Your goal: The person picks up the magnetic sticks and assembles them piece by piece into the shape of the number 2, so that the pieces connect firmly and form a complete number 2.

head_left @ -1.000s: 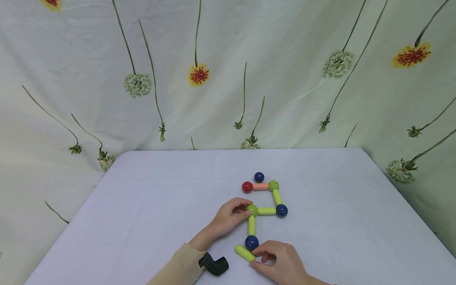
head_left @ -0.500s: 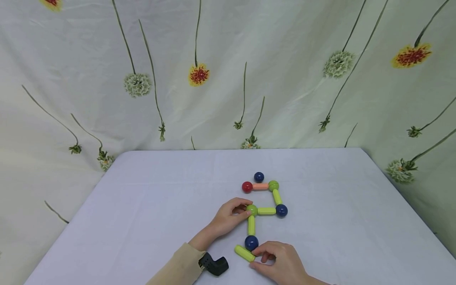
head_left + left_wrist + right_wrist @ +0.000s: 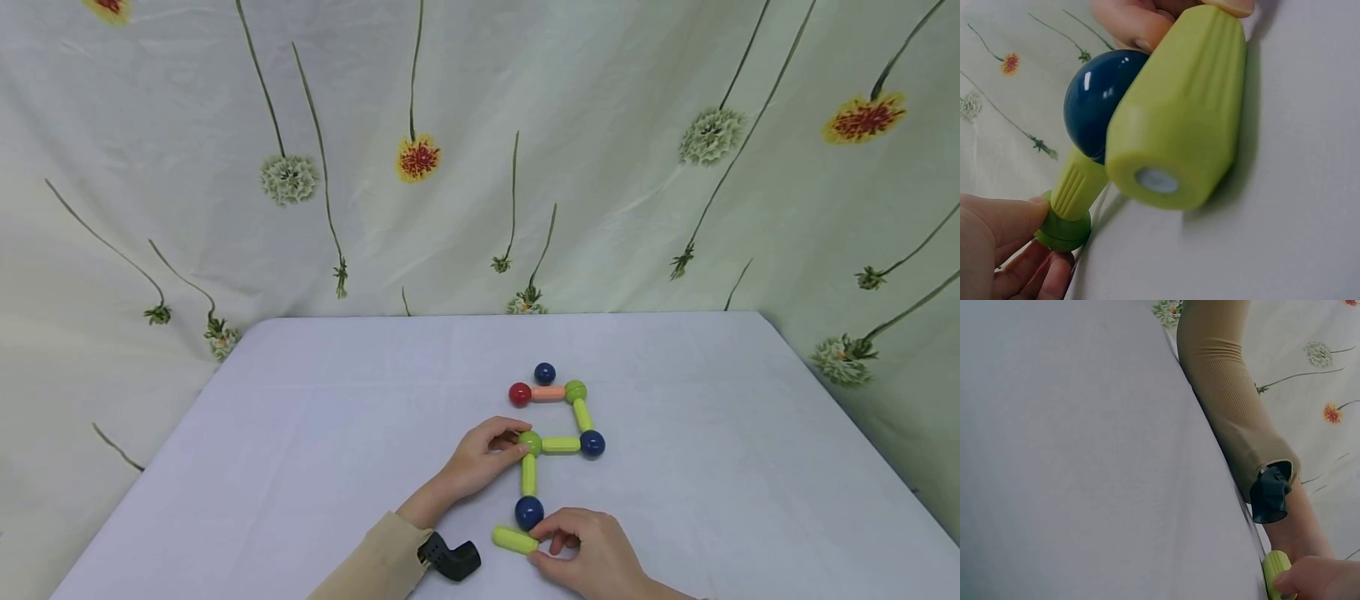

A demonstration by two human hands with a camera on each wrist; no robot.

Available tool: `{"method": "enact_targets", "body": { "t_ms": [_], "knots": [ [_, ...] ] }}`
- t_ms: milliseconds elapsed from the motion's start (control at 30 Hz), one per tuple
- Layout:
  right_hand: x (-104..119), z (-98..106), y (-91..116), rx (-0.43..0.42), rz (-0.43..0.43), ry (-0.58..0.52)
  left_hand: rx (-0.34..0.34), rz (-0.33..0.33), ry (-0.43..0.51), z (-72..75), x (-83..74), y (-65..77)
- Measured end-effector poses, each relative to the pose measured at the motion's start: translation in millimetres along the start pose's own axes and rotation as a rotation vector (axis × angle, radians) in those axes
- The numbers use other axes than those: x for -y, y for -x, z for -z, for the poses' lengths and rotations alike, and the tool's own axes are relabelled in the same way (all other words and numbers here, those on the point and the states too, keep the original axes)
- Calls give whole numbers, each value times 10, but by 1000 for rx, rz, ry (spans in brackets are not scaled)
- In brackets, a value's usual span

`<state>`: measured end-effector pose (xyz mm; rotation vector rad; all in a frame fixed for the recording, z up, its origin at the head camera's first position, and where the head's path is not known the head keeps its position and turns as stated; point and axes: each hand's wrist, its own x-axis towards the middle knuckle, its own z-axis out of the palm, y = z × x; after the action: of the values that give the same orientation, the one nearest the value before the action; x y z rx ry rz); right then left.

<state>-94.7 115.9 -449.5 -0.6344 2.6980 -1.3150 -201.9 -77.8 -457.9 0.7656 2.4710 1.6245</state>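
Observation:
My left hand (image 3: 480,458) pinches a green ball (image 3: 531,442), one corner of a chain of magnetic balls and rods flat on the table. From that ball a yellow-green rod (image 3: 529,475) runs toward me to a dark blue ball (image 3: 529,512). Just below the blue ball, my right hand (image 3: 592,546) pinches the right end of another yellow-green rod (image 3: 514,540) between thumb and forefinger. That rod's free end, with a round metal tip, faces the left wrist view, where the rod (image 3: 1172,125) partly covers the blue ball (image 3: 1097,100). Whether they touch I cannot tell.
Farther along the chain lie another blue ball (image 3: 592,443), a green ball (image 3: 576,391), an orange rod (image 3: 548,393) and a red ball (image 3: 520,394). A smaller-looking blue ball (image 3: 545,373) sits behind the orange rod. A black wrist device (image 3: 453,558) juts from the left sleeve.
The rod in my right hand has turned: its left end has swung toward me, so it lies closer to sideways. My left hand and the chain look nearly unmoved.

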Motion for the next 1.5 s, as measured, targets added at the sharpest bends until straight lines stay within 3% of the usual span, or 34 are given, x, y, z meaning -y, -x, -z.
{"method": "enact_targets", "body": {
  "t_ms": [300, 800, 1500],
  "knots": [
    [-26, 135, -52, 163, -77, -186, -2, -5, 11, 4, -10, 6],
    [-256, 415, -162, 360, 118, -368, 1, 11, 5, 2, -28, 15],
    [-473, 695, -275, 360, 20, -392, 7, 5, 7, 6, -34, 7]
  ]
}}
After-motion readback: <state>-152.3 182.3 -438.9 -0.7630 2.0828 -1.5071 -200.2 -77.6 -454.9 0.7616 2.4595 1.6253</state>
